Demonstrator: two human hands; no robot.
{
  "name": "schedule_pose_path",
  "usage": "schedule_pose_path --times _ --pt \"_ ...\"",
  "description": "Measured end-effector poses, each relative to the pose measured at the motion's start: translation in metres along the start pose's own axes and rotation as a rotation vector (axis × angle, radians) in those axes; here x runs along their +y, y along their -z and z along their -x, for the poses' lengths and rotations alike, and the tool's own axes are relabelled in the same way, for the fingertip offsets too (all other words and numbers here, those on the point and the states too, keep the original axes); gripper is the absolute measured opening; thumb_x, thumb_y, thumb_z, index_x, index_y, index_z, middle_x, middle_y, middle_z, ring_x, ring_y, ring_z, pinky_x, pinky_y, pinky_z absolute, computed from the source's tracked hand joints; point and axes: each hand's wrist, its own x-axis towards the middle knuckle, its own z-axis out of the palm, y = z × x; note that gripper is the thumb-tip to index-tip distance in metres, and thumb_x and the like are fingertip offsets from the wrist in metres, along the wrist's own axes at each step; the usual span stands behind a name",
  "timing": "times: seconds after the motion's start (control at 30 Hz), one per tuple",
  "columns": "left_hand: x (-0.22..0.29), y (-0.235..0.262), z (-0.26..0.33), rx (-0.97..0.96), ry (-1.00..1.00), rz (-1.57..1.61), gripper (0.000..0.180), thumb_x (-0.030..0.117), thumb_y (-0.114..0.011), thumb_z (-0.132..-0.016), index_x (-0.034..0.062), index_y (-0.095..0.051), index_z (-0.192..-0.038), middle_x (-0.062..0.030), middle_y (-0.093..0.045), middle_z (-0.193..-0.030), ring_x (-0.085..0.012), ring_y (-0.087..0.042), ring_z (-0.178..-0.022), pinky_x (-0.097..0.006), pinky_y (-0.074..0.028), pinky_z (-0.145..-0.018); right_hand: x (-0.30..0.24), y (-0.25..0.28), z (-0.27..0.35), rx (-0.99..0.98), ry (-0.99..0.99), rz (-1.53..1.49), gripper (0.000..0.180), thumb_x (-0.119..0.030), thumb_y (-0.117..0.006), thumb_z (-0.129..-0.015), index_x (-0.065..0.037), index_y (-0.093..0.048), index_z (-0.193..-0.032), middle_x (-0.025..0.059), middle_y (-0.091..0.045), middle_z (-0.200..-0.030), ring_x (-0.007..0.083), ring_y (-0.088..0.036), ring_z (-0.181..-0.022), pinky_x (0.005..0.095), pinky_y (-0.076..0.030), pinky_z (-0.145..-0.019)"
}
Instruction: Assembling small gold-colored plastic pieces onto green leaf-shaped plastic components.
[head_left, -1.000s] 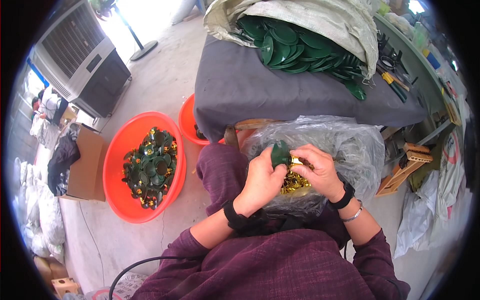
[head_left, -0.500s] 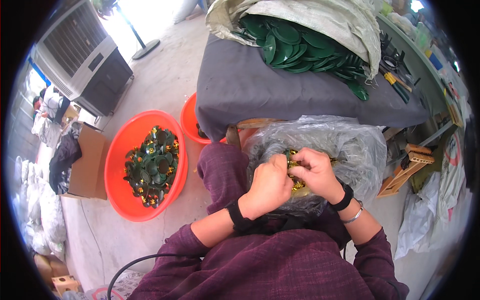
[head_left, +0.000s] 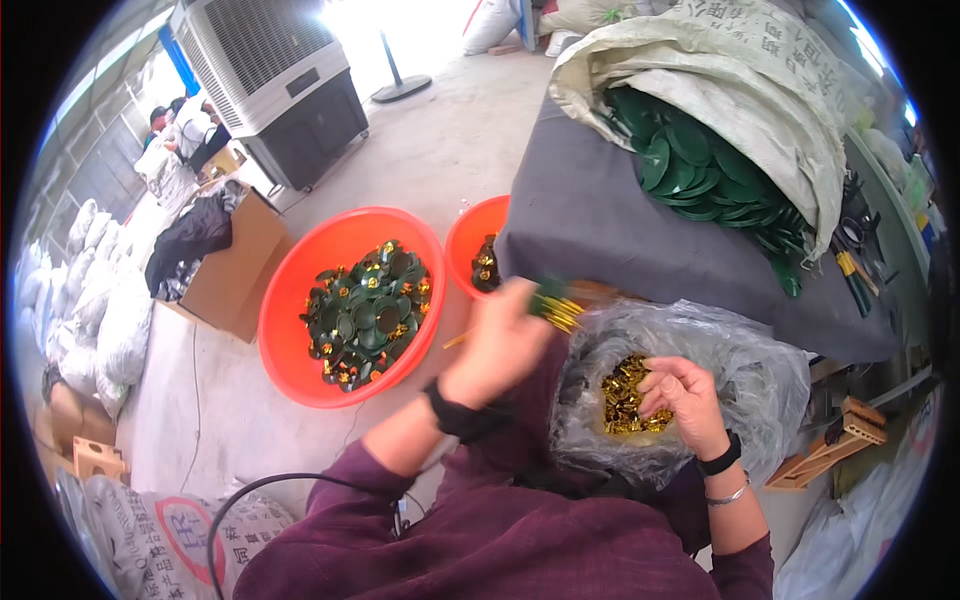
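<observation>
My left hand (head_left: pixel 500 340), smeared by motion, is closed around a green plastic piece with gold strips (head_left: pixel 556 308) that juts out past its fingers. It hangs between the large orange basin and the clear plastic bag (head_left: pixel 750 350) at my lap. A pile of small shiny gold clips (head_left: pixel 625 395) lies inside that bag. My right hand (head_left: pixel 690 400) hovers at the right edge of the pile, fingers loosely curled and apart, with nothing visible in them. The orange basin (head_left: pixel 275 350) at left holds many green discs with gold clips (head_left: pixel 370 315).
A grey-covered table (head_left: pixel 590 215) carries a white woven sack (head_left: pixel 740 105) spilling green discs (head_left: pixel 700 165), with yellow-handled pliers (head_left: pixel 853 280) beside it. A smaller orange basin (head_left: pixel 465 235) stands behind. Around are an air cooler (head_left: pixel 305 120), a cardboard box (head_left: pixel 250 265) and a wooden frame (head_left: pixel 830 445).
My hands were together over the plastic bag and have parted. The left has moved left and up with the green piece; the right has moved slightly right and down. The view has shifted left.
</observation>
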Motion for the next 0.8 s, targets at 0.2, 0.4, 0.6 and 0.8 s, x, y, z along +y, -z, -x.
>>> schedule_pose_path --times 0.2,0.4,0.6,0.8 --pt "-0.035 0.117 -0.054 0.315 -0.046 -1.006 0.058 0.011 -0.061 -0.072 -0.0028 -0.049 -0.127 -0.0245 -0.057 -0.118 -0.0415 -0.051 -0.113 -0.047 -0.043 -0.093 0.041 0.064 -0.032 -0.138 -0.290 0.929 0.037 -0.019 -0.071 -0.078 0.002 -0.063 -0.108 0.0178 -0.068 -0.089 0.0233 -0.067 -0.075 0.0337 -0.055 -0.070" --pt "0.025 0.030 -0.126 -0.008 -0.370 -0.477 0.043 0.011 -0.064 -0.076 0.0033 -0.059 -0.118 -0.0209 -0.063 -0.108 -0.0357 -0.061 -0.101 -0.042 -0.050 -0.085 0.098 0.073 -0.064 -0.715 -0.212 1.383 0.054 -0.024 -0.067 -0.073 -0.003 -0.056 -0.122 0.0208 -0.063 -0.110 0.0367 -0.060 -0.102 0.0429 -0.047 -0.089" --pt "0.018 -0.093 -0.216 -0.237 0.014 -0.236 0.051 0.034 -0.065 -0.075 -0.0059 -0.061 -0.107 -0.0273 -0.063 -0.107 -0.0391 -0.060 -0.103 -0.042 -0.047 -0.091 0.123 0.092 -0.046 -0.813 -0.360 1.680 0.058 -0.037 -0.066 -0.076 -0.010 -0.053 -0.125 0.0214 -0.065 -0.104 0.0384 -0.062 -0.097 0.0454 -0.049 -0.085" --pt "0.005 -0.101 -0.233 -0.206 0.088 -0.371 0.047 0.036 -0.074 -0.069 -0.0023 -0.069 -0.095 -0.0261 -0.063 -0.107 -0.0391 -0.057 -0.109 -0.042 -0.050 -0.089 0.167 0.120 -0.063 -0.844 -0.201 1.714 0.031 -0.013 -0.038 -0.094 -0.002 -0.061 -0.112 0.0218 -0.061 -0.113 0.0367 -0.058 -0.103 0.0469 -0.048 -0.086"
